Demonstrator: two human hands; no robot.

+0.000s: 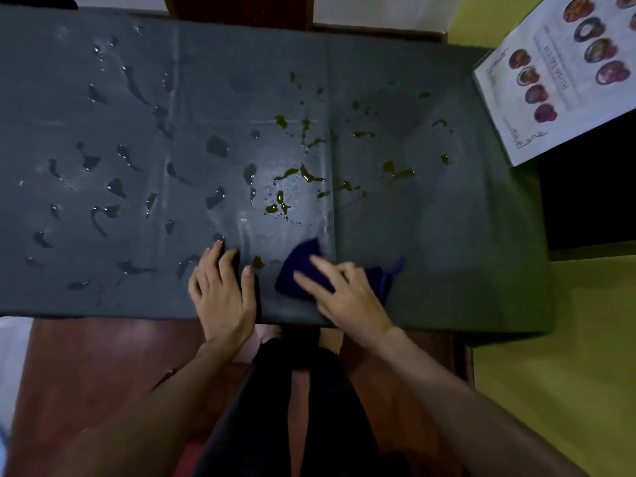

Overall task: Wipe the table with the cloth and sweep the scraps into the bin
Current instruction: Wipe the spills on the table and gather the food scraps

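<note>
head view: cloth (pixel 299 266) under right hand (pixel 344 294) fingers (pixel 321 266), flat on table (pixel 447 235).

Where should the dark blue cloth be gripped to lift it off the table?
Grip the cloth at its raised far-left peak, coming from above. That corner is bunched up and free, while the right hand lies flat over its near middle.

Table (pixel 430 235): dark slate grey, faint paler crease lines. Cloth (pixel 299 266): deep purple-blue. Olive-yellow splotches (pixel 303 175) beyond the fingertips; clear dark droplets (pixel 117 187) alongside. Menu sheet (pixel 557 74): white, red-purple round dish photos.
</note>
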